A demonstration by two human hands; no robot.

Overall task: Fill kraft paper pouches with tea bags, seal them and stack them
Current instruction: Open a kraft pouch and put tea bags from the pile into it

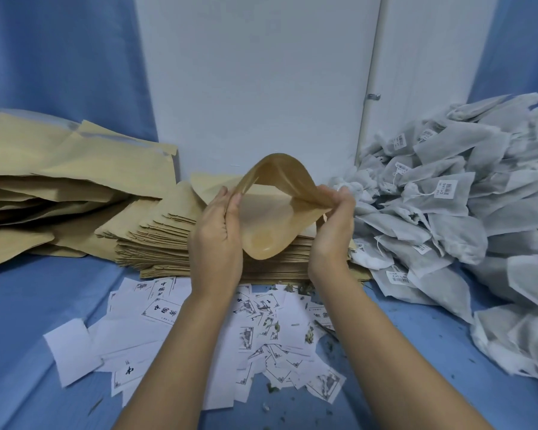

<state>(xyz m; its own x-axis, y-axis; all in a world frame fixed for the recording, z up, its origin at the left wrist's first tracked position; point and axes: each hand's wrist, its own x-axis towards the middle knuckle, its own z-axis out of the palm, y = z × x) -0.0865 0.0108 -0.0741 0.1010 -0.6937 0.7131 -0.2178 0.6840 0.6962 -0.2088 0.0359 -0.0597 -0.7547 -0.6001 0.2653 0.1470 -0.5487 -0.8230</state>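
From the head view, flat kraft pouches [165, 240] are stacked left of centre, tea bags [454, 206] heaped at right, printed labels [199, 333] scattered below. At centre, the left hand [219, 234] and right hand [334, 221] pinch an open pouch [269, 218], its mouth spread wide.

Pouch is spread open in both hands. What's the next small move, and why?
Probably let the right hand go and reach for the tea bags beside it, while the left hand holds the pouch open. The pouch looks empty, its mouth is spread, and the tea bags lie just right of that hand.
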